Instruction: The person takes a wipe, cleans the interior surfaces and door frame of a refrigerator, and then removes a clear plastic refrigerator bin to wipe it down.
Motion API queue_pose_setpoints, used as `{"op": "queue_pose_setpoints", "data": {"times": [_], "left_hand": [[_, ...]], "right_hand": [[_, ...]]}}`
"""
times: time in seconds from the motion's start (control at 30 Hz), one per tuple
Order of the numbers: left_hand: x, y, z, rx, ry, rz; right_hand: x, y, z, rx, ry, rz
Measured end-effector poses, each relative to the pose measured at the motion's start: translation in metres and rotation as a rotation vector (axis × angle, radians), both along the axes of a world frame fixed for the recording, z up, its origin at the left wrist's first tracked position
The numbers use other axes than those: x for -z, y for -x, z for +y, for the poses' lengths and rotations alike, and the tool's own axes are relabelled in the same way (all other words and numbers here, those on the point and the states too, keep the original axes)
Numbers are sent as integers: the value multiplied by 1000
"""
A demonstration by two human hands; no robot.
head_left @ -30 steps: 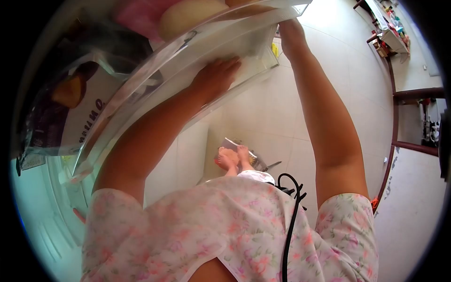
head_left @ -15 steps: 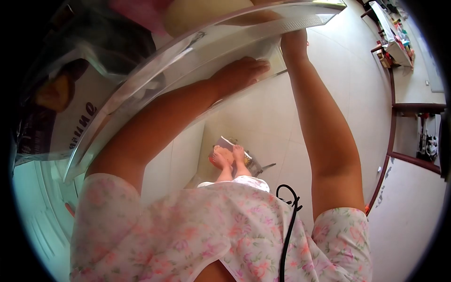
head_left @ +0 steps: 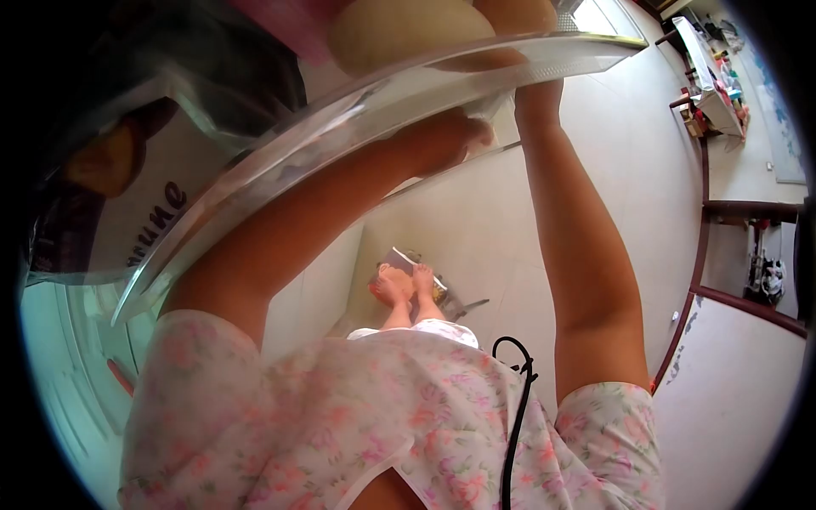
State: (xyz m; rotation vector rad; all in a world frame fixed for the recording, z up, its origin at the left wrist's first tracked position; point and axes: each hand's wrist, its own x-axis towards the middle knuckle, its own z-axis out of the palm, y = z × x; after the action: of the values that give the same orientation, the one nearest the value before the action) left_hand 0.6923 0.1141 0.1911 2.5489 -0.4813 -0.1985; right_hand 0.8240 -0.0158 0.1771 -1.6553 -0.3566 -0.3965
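Shifting rightward across the view over the last second, the clear plastic drawer (head_left: 365, 110) now slants above the floor (head_left: 476, 212), its right corner farther out. Both arms still reach to it, so the hands probably carry or steady the drawer as it moves (some of the shift may be the camera turning).

By its left end sits a bag (head_left: 157, 170), cut by shadow, with the first letter of "-rune" hard to read. Next, behind the front rim, come a pink thing (head_left: 297, 21) and a pale rounded thing (head_left: 408, 34), both cropped above. The left hand (head_left: 455, 140) has slid toward the right corner with the drawer, against or under its wall, too blurred to tell whether the fingers are clamped. The right hand (head_left: 537, 98) meets the wall near that corner; its fingers are hidden, so I cannot tell its grip.
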Motion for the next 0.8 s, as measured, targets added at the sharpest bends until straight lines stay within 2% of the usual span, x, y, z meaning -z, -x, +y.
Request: {"op": "queue_pose_setpoints", "data": {"times": [0.1, 0.17, 0.27, 0.37, 0.5, 0.57, 0.63, 0.7, 0.77, 0.8], "left_hand": [[7, 3, 3, 88, 46, -43], [6, 9, -1, -41, 120, -23], [22, 0, 2, 26, 90, -97], [15, -3, 1, -33, 61, -52], [-7, -5, -5, -19, 90, 43], [-17, -5, -8, 162, 3, 249], [-14, 1, 2, 180, 34, 181], [-15, 9, 15, 191, 62, 120], [-17, 14, 28, 200, -73, 228], [-17, 16, 33, 255, -92, 152]], "right_hand": [[0, 0, 2, -2, -43, 10], [-1, 3, 5, -18, -54, 14], [-8, 12, 2, -89, -128, 27], [8, 1, -3, -191, -219, 103], [-5, 7, 0, -103, -160, 103], [-10, 11, 0, -50, -164, 61], [-9, 15, -1, 25, 27, 42], [-9, 18, -2, -2, -43, 110], [-9, 21, 0, 1, -87, 36], [-8, 19, 2, 3, -96, 36]]}}
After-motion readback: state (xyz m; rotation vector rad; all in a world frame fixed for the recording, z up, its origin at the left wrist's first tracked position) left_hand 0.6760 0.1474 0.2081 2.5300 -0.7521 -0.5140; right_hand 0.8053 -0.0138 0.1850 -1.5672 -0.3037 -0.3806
